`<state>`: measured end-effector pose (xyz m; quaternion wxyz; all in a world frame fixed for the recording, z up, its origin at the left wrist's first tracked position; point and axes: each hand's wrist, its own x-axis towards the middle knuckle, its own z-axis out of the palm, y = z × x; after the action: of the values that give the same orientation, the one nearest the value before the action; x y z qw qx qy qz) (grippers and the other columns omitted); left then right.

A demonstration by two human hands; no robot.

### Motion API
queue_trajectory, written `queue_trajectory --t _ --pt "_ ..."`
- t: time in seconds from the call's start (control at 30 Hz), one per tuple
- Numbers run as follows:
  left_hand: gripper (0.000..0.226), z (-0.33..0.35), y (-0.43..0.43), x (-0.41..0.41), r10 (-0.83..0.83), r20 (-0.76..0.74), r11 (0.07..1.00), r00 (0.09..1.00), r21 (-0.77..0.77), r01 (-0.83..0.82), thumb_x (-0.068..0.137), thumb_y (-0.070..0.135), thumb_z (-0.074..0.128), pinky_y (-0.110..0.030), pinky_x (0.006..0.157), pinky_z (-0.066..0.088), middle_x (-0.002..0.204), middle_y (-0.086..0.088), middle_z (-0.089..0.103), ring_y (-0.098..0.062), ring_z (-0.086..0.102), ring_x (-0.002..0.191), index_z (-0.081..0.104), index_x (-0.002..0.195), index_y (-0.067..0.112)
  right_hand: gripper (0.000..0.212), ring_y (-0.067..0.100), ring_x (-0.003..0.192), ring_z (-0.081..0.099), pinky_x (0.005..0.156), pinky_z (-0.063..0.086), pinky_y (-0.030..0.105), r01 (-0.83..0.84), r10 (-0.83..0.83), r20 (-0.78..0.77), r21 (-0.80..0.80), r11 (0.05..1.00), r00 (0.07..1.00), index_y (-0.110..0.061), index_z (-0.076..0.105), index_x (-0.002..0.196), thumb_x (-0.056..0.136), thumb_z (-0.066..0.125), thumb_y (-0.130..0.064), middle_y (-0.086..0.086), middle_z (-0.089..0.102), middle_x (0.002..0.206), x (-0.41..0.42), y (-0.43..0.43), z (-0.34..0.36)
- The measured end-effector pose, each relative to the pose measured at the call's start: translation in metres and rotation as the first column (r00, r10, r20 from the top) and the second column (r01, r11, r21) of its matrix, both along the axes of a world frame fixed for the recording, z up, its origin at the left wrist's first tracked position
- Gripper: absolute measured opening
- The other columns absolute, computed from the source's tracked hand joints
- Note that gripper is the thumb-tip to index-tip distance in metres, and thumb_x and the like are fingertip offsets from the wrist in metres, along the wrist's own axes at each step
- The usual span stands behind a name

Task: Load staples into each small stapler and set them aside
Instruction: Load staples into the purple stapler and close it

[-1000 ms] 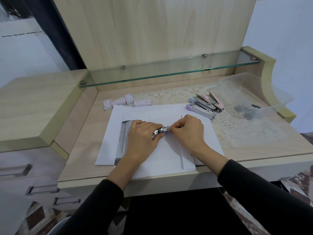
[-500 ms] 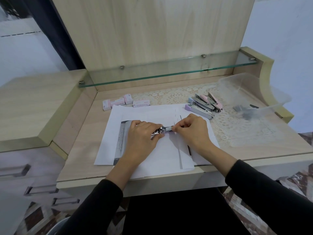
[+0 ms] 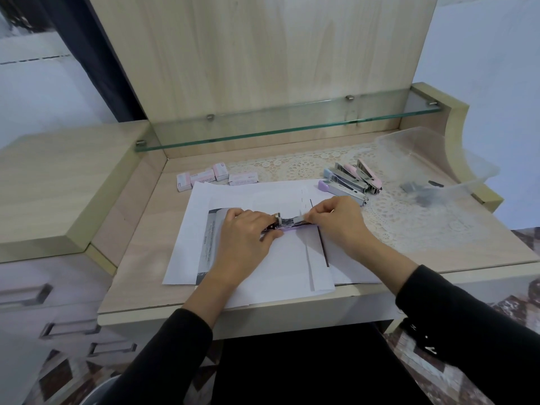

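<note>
A small stapler (image 3: 287, 224) with a lilac base and metal magazine lies opened on white paper sheets (image 3: 286, 264) in the middle of the desk. My left hand (image 3: 245, 238) grips its left end, fingers curled over it. My right hand (image 3: 336, 219) pinches the stapler's right end, where a short silvery piece shows at my fingertips; I cannot tell whether that is a staple strip. Several small staplers (image 3: 350, 181), pink, blue and lilac, lie in a cluster behind my right hand. Several small pink-and-white staple boxes (image 3: 216, 176) sit at the back left.
A clear plastic container (image 3: 435, 162) with dark metal bits stands at the back right on a lace mat (image 3: 409, 217). A glass shelf (image 3: 286, 124) spans the back above the desk. A raised wooden side unit (image 3: 58, 182) with drawers is on the left.
My right hand has drawn slightly to the right, so more of the stapler's metal magazine shows between my hands. My left hand holds in place.
</note>
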<state>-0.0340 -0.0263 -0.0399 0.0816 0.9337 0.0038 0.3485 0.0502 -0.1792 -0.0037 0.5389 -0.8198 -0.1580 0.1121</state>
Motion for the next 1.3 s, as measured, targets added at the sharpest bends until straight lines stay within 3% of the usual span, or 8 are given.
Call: queue_trajectory --t 0.1,0.2,0.27,0.33,0.57,0.73,0.9,1.3 --pt "0.02 0.001 0.0 -0.001 -0.001 -0.008 1.0 1.0 -0.012 0.001 0.066 0.028 0.071 -0.026 0.072 0.03 0.068 0.002 0.07 -0.016 0.064 0.06 0.07 0.073 0.01 0.01 0.005 0.066 0.048 0.056 0.036 0.006 0.003 0.004 -0.055 0.134 0.991 0.998 0.008 0.068 0.077 0.078 0.066 -0.002 0.002 0.061 0.065 0.006 -0.007 0.007" --pt "0.021 0.001 0.0 -0.001 0.0 -0.03 1.0 1.0 -0.021 -0.001 0.069 0.03 0.069 -0.025 0.073 0.03 0.07 0.002 0.071 -0.016 0.064 0.061 0.071 0.075 0.01 0.013 -0.007 0.078 0.049 0.065 0.034 0.009 -0.038 0.055 -0.075 0.213 0.976 0.996 -0.002 0.064 0.067 0.079 0.064 0.0 -0.002 0.062 0.071 0.011 -0.015 0.014" --pt "0.025 0.001 0.0 -0.001 -0.004 -0.047 1.0 0.999 -0.03 0.002 0.075 0.035 0.064 -0.025 0.073 0.03 0.073 0.002 0.071 -0.017 0.064 0.063 0.071 0.076 0.011 0.019 -0.001 0.087 0.056 0.063 0.035 0.01 -0.045 0.064 -0.07 0.246 0.968 0.995 -0.008 0.061 0.063 0.08 0.064 0.0 0.005 0.064 0.076 0.014 -0.019 0.016" --pt "0.033 0.001 0.0 0.0 -0.009 -0.06 0.999 0.998 -0.037 0.007 0.079 0.039 0.054 -0.024 0.073 0.03 0.076 0.001 0.072 -0.018 0.064 0.065 0.071 0.079 0.011 0.019 0.006 0.068 0.056 0.052 0.037 0.007 -0.025 0.038 -0.049 0.254 0.967 0.998 -0.009 0.061 0.063 0.08 0.064 -0.001 0.003 0.062 0.07 0.015 -0.022 0.018" --pt "0.038 0.002 0.0 -0.001 -0.014 -0.084 0.999 0.996 -0.051 0.01 0.081 0.041 0.05 -0.026 0.07 0.038 0.075 0.001 0.072 -0.018 0.064 0.064 0.072 0.079 0.011 0.02 0.003 0.036 0.053 0.036 0.042 0.018 0.178 -0.201 0.081 0.228 0.957 0.976 -0.011 0.058 0.067 0.077 0.062 0.005 0.009 0.061 0.062 0.042 -0.04 0.026" --pt "0.039 0.0 0.0 0.0 -0.004 -0.087 0.999 0.996 -0.047 0.0 0.081 0.041 0.049 -0.031 0.069 0.045 0.075 0.0 0.072 -0.019 0.065 0.064 0.072 0.08 0.01 0.016 -0.004 0.04 0.053 0.054 0.049 0.015 0.199 -0.214 0.287 0.083 0.977 0.934 -0.005 0.067 0.094 0.083 0.058 0.002 0.011 0.064 0.072 0.071 -0.062 0.034" --pt "0.04 -0.002 0.001 0.001 -0.004 -0.087 0.999 0.996 -0.039 0.0 0.081 0.042 0.049 -0.032 0.069 0.046 0.075 -0.001 0.071 -0.02 0.065 0.065 0.072 0.08 0.009 0.011 -0.008 0.042 0.055 0.052 0.044 0.004 0.195 -0.182 0.401 0.008 0.981 0.898 -0.004 0.067 0.084 0.083 0.058 0.002 0.008 0.064 0.071 0.085 -0.082 0.051" --pt "0.044 -0.004 0.002 0.001 -0.03 -0.072 0.996 0.997 -0.081 0.024 0.082 0.045 0.049 -0.032 0.066 0.049 0.079 -0.003 0.071 -0.022 0.065 0.067 0.071 0.083 0.007 0.018 -0.01 0.04 0.052 0.047 0.042 0.004 0.33 -0.268 0.42 -0.081 0.941 0.867 0.001 0.067 0.084 0.08 0.051 0.01 0.014 0.063 0.075 0.113 -0.119 0.056"
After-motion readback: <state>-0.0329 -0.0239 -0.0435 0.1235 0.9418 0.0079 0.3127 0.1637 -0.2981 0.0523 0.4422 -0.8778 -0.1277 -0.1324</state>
